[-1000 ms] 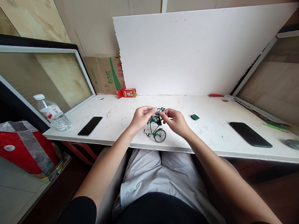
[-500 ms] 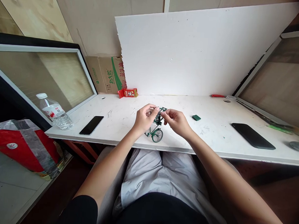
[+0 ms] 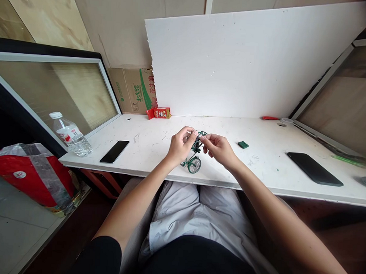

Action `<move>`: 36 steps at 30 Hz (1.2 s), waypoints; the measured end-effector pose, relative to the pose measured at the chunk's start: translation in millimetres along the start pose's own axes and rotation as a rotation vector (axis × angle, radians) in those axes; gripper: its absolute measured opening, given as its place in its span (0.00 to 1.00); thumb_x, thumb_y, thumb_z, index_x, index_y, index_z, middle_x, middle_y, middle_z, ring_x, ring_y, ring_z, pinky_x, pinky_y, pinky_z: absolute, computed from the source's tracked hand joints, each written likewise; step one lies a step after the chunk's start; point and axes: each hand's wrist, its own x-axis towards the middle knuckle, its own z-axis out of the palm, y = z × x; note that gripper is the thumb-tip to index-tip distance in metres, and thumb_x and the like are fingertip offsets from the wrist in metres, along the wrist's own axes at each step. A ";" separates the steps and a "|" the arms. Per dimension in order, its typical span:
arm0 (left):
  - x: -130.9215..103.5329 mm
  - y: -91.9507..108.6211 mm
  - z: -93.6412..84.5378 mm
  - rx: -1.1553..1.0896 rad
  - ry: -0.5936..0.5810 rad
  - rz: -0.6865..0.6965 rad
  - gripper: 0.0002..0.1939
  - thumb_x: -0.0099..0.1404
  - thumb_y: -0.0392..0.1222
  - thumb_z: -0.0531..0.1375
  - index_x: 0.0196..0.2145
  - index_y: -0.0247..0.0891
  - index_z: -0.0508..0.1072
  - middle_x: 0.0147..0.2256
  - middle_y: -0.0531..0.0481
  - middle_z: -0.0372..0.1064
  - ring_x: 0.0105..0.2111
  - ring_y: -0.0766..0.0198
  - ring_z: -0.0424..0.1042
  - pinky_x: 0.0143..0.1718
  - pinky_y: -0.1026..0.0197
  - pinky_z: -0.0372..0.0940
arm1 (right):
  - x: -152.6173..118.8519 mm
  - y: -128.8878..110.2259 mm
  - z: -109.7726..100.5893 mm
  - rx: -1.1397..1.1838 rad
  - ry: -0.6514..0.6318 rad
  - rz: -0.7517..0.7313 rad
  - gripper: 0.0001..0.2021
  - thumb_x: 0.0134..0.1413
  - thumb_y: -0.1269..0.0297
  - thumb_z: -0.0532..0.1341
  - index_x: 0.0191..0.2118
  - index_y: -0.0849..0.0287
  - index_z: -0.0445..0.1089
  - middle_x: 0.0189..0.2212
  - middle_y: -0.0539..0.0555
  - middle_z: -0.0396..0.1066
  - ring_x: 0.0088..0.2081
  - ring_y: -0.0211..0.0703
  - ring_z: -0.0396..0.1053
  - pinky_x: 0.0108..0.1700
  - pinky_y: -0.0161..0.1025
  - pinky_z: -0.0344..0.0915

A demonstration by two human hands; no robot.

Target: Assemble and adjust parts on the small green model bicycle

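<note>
A small green model bicycle (image 3: pixel 194 164) is held on end near the table's front edge, one spoked wheel low and the other end up between my hands. My left hand (image 3: pixel 181 145) grips its upper part from the left, thumb and fingers pinched together. From the right, my right hand (image 3: pixel 218 148) pinches at the same upper end, its fingers curled. The fingers hide part of the frame and the upper wheel. A small green piece (image 3: pixel 243 145) lies on the white table to the right of my right hand.
On the white table (image 3: pixel 152 152), a phone (image 3: pixel 115 152) and a water bottle (image 3: pixel 70 134) are at left, a black phone (image 3: pixel 315 169) at right. A red packet (image 3: pixel 159 113) stands at the back by a cardboard box (image 3: pixel 133 90); a red tool (image 3: pixel 270 117) lies back right.
The whole view has shifted slightly, so the scene sits a little further right. My fingers have moved slightly at the bicycle's upper end; both hands still hold it.
</note>
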 end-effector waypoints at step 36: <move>12.6 -33.1 -0.1 -0.236 0.012 -0.195 0.23 0.67 0.62 0.66 0.41 0.37 0.78 0.34 0.48 0.75 0.33 0.63 0.71 0.35 0.62 0.64 | 11.3 30.8 0.6 0.001 0.208 -0.134 0.23 0.62 0.39 0.67 0.42 0.58 0.78 0.39 0.59 0.79 0.39 0.47 0.74 0.35 0.41 0.72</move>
